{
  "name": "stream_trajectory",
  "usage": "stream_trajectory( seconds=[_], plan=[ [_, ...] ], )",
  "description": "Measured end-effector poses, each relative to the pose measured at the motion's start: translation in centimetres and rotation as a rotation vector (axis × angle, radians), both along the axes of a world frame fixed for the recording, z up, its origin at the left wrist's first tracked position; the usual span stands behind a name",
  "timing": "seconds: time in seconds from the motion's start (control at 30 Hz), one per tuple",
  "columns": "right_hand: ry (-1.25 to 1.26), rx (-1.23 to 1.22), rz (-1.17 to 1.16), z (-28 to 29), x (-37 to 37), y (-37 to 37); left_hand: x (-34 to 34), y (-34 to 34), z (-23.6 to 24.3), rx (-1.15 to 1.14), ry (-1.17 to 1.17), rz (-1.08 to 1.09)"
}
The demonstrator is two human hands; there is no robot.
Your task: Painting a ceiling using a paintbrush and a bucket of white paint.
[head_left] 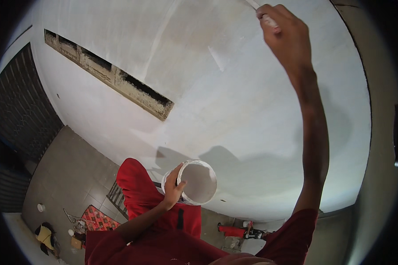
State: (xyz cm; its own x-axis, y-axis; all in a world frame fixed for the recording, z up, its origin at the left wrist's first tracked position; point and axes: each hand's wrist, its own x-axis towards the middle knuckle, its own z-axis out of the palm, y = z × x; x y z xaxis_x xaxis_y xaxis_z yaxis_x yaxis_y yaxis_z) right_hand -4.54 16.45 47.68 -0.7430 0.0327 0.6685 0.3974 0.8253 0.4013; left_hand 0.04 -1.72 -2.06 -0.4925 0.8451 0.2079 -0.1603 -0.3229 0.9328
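Observation:
My left hand [174,187] grips the rim of a round white bucket [211,165], the thumb over the edge and the fingers outside. Pale, whitish paint [200,182] shows inside it. The bucket is held over my red trousers [135,179], tilted so its mouth shows. High at the upper right, my right hand [289,33] is closed around a white-smeared tool handle [269,20]. A thin pale part of that tool reaches the upper edge of the view; its working end is cut off. Behind it is a whitish wall [252,97] with uneven streaks.
A long slot with rough edges [115,77] opens in the wall. A dark folding metal gate [17,101] stands left. Far below on the tiled floor [68,163] are a red patterned cloth [97,218], a small white container [41,207], and a person in red [234,231].

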Motion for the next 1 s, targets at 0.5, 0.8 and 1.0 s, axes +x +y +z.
stream_trajectory(
  seconds=[0.5,0.8,1.0],
  plan=[
    [-0.216,-0.469,-0.004,-17.8,0.0,2.5,0.4,0.2,0.0,0.045,-0.078,-0.024],
    [-0.056,0.189,-0.166,4.4,-0.6,-1.8,0.0,0.1,0.9,-0.004,-0.014,-0.014],
    [-0.214,0.506,-0.182,-8.3,-0.6,5.1,0.4,0.4,0.9,0.016,-0.010,-0.023]
  ],
)
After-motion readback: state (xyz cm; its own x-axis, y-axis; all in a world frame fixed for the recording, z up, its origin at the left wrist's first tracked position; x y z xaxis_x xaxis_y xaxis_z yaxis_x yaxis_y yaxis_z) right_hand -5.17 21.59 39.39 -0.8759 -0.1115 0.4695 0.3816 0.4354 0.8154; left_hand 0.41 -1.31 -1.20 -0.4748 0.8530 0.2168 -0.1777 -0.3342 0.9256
